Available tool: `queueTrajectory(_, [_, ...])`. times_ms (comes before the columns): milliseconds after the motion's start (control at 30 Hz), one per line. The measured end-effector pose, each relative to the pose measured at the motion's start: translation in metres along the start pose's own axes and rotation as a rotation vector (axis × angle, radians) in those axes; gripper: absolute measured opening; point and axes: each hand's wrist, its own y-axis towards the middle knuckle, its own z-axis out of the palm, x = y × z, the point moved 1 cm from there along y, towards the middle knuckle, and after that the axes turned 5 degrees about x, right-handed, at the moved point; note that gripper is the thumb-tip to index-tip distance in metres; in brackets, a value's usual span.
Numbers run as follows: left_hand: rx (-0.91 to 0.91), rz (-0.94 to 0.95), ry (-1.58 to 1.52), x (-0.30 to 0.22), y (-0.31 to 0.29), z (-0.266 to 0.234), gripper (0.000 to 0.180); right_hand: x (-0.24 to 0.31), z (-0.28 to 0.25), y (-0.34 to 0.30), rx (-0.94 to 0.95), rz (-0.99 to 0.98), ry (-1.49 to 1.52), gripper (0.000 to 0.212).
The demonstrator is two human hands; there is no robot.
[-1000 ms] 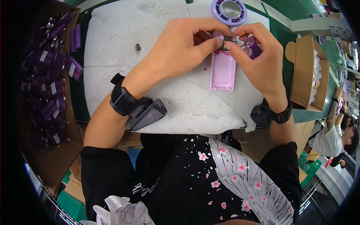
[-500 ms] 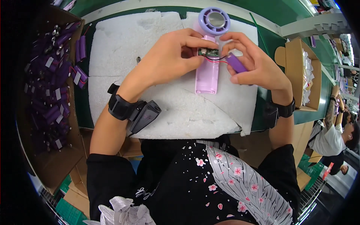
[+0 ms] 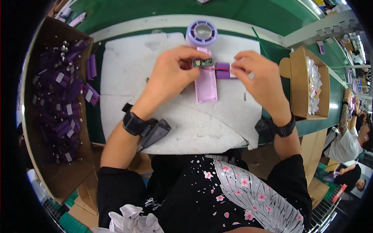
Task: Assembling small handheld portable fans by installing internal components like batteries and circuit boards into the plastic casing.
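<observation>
A pink handheld-fan housing (image 3: 206,87) lies on the white foam, its round lilac fan head (image 3: 202,32) pointing away from me. My left hand (image 3: 173,70) is closed on the left side of a small green circuit board (image 3: 203,62) at the housing's upper part. Right of the housing, a purple battery pack (image 3: 222,73) rests on the foam, with red and black wires (image 3: 211,69) running between it and the board. My right hand (image 3: 262,77) is beside the pack's right end, thumb and fingertips pinched together; what lies between them is too small to make out.
Under the work is a white foam pad (image 3: 175,128) on a green bench. On the left, a deep cardboard box (image 3: 62,180) holds many purple battery packs, with several more (image 3: 91,66) beside it. A smaller carton (image 3: 297,89) with white pieces stands right. Other people sit far right.
The battery pack has left my right hand's grasp and now lies beside the housing. My right hand has turned and pinches at its right end; my left hand stays at the board.
</observation>
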Motion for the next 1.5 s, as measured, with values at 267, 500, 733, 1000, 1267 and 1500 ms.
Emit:
queueTrajectory(267, [-0.001,-0.019,0.017,-0.001,-0.004,0.003,0.036,0.014,0.006,-0.011,0.031,-0.088,-0.138,0.011])
queueTrajectory(500, [0.01,-0.062,0.065,0.0,-0.004,0.0,0.037,0.013,0.008,-0.005,0.038,-0.1,-0.179,0.01])
queueTrajectory(733, [0.051,0.023,0.095,0.002,0.001,0.003,0.034,0.008,-0.005,-0.009,0.115,-0.03,-0.111,0.012])
queueTrajectory(1000, [0.073,-0.015,0.095,0.009,0.002,-0.015,0.035,0.011,0.015,0.006,0.238,-0.069,-0.306,0.012])
queueTrajectory(1267, [0.021,0.029,0.035,0.01,0.006,-0.014,0.033,0.013,0.028,0.003,0.097,-0.068,-0.395,0.011])
queueTrajectory(1500, [-0.008,0.049,0.029,0.018,0.005,-0.015,0.032,-0.02,-0.007,-0.008,-0.173,0.107,0.058,0.011])
